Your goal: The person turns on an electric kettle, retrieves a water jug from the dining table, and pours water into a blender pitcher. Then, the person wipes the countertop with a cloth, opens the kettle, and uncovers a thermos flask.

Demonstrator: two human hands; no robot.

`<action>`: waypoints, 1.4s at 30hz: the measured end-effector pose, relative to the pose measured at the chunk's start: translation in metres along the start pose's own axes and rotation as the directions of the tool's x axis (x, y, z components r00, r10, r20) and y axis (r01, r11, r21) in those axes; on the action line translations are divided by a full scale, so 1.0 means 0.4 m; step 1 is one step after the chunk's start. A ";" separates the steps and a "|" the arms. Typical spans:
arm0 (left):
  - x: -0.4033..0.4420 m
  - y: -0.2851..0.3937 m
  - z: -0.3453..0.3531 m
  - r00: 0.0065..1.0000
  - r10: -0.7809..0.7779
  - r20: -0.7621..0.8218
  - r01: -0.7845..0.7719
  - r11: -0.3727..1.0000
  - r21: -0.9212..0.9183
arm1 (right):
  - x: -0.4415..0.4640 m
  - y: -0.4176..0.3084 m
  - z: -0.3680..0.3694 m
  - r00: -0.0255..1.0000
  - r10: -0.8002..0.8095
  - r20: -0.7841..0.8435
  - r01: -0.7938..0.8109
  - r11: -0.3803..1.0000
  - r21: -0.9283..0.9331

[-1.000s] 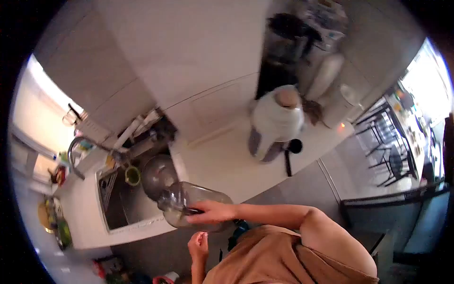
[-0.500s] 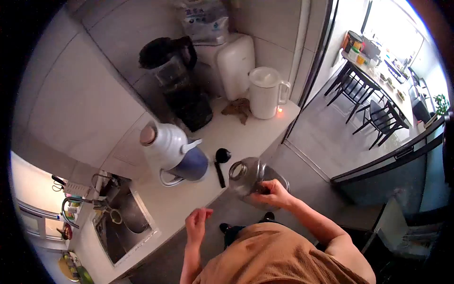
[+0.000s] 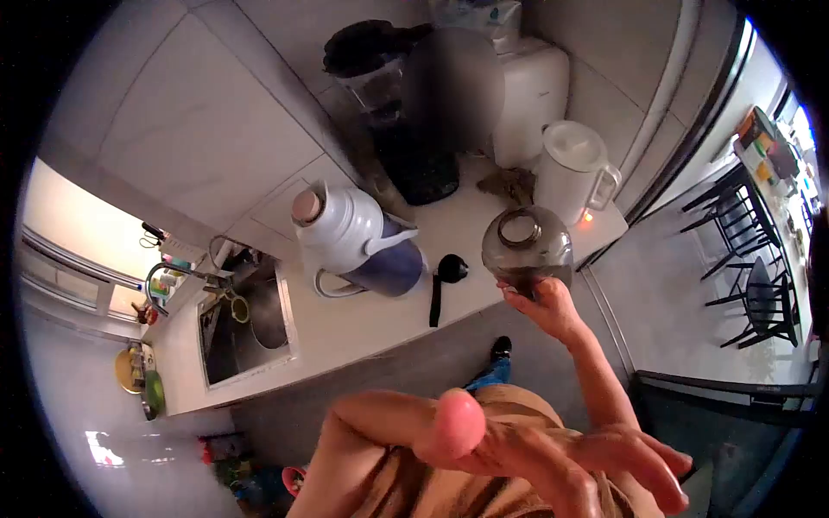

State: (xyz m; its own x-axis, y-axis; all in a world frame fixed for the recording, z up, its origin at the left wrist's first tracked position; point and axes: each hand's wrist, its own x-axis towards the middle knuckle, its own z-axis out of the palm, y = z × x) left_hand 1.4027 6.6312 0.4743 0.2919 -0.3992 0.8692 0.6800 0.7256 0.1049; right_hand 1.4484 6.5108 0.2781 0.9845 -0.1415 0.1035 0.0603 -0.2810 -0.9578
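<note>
My right hand (image 3: 553, 309) is closed around the lower side of a clear wide-mouthed glass jar (image 3: 528, 246), held nearly upright by the counter's edge. The jar's round mouth (image 3: 520, 228) is uncovered and faces up toward me. Close to the camera, in front of my torso, my left hand (image 3: 553, 457) holds nothing, its thumb and fingers apart and pointing right. A small black scoop (image 3: 452, 269) lies on the counter left of the jar. Beside that stands a white and blue thermos jug (image 3: 371, 246) with a cork-coloured stopper. Behind the jar is a white lidded pitcher (image 3: 572, 168).
The white counter (image 3: 363, 332) runs leftward to a steel sink (image 3: 272, 319) with a tap (image 3: 207, 289). A black blender (image 3: 406, 129) and a white appliance (image 3: 535, 99) stand along the wall. Right, beyond a doorway, are dark chairs (image 3: 760, 293) and a table.
My right hand has carried the jar up to the counter's edge near the pitcher and turned it more upright. My left hand has risen close to the camera and opened. The view has shifted.
</note>
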 end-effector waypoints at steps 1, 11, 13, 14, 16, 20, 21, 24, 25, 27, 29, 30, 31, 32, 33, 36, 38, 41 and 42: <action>0.003 0.005 -0.019 0.996 0.077 0.040 -0.075 0.996 -0.057 | 0.019 -0.011 -0.011 0.999 -0.003 0.045 0.010 0.986 -0.167; 0.092 0.089 -0.204 0.999 -0.037 0.012 0.037 0.999 0.010 | 0.195 0.081 -0.016 0.977 -0.098 0.190 0.135 0.972 -0.192; 0.107 0.097 -0.224 0.998 -0.057 -0.013 0.058 0.998 0.022 | 0.220 0.119 -0.013 0.969 -0.106 0.223 0.152 0.968 -0.199; 0.110 0.098 -0.230 0.998 -0.064 -0.023 0.065 0.997 0.032 | 0.235 0.127 -0.014 0.961 -0.112 0.255 0.168 0.963 -0.209; 0.120 0.095 -0.239 0.997 -0.064 -0.047 0.066 0.997 0.050 | 0.263 0.133 -0.016 0.952 -0.110 0.285 0.170 0.967 -0.192; 0.142 0.080 -0.246 0.995 -0.044 -0.094 0.054 0.994 0.098 | 0.298 0.187 -0.006 0.931 -0.223 0.289 0.262 0.960 -0.103; 0.148 0.071 -0.250 0.994 -0.039 -0.105 0.051 0.992 0.112 | 0.304 0.196 -0.008 0.921 -0.231 0.313 0.271 0.959 -0.089; 0.162 0.043 -0.260 0.993 -0.024 -0.119 0.043 0.986 0.160 | 0.324 0.203 -0.021 0.884 -0.327 0.333 0.335 0.942 0.035; 0.167 0.033 -0.265 0.992 -0.017 -0.123 0.038 0.985 0.168 | 0.326 0.199 -0.029 0.886 -0.316 0.339 0.310 0.948 0.073; 0.175 0.015 -0.274 0.991 0.000 -0.130 0.024 0.983 0.184 | 0.323 0.232 -0.035 0.884 -0.301 0.358 0.277 0.954 0.119; 0.184 0.009 -0.275 0.989 0.019 -0.144 0.011 0.979 0.202 | 0.325 0.306 -0.034 0.877 -0.140 0.459 0.152 0.988 0.010; 0.187 0.006 -0.275 0.988 0.020 -0.153 0.012 0.979 0.206 | 0.326 0.320 -0.034 0.868 -0.083 0.490 0.111 0.993 -0.030; 0.191 0.005 -0.276 0.987 0.018 -0.162 0.016 0.979 0.205 | 0.329 0.331 -0.032 0.863 -0.140 0.485 0.107 0.990 0.096; 0.190 -0.012 -0.281 0.986 -0.004 -0.169 0.038 0.978 0.203 | 0.334 0.322 -0.033 0.860 -0.197 0.470 0.103 0.970 0.218; 0.190 -0.010 -0.284 0.983 -0.010 -0.183 0.048 0.978 0.204 | 0.336 0.311 -0.039 0.861 -0.195 0.469 0.102 0.971 0.217; 0.181 0.002 -0.292 0.967 -0.036 -0.251 0.091 0.974 0.210 | 0.346 0.293 -0.055 0.864 -0.173 0.472 0.132 0.984 0.119; 0.148 0.034 -0.301 0.921 -0.052 -0.387 0.156 0.957 0.243 | 0.352 0.307 -0.050 0.850 -0.218 0.480 0.164 0.975 0.152; -0.021 0.125 -0.338 0.615 -0.012 -0.788 0.340 0.906 0.251 | 0.337 0.243 -0.090 0.837 0.059 0.545 0.017 0.991 -0.133; -0.064 0.156 -0.369 0.468 0.141 -0.872 0.421 0.832 0.360 | 0.329 0.238 -0.101 0.841 0.055 0.539 0.019 0.991 -0.132</action>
State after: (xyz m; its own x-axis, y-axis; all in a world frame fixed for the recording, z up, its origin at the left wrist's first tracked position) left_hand 1.5371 6.6039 0.3873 0.8190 -0.5738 0.0000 0.4468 0.6377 0.6275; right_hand 1.5769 6.4273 0.2114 0.9198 0.3767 -0.1099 0.0573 -0.4061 -0.9120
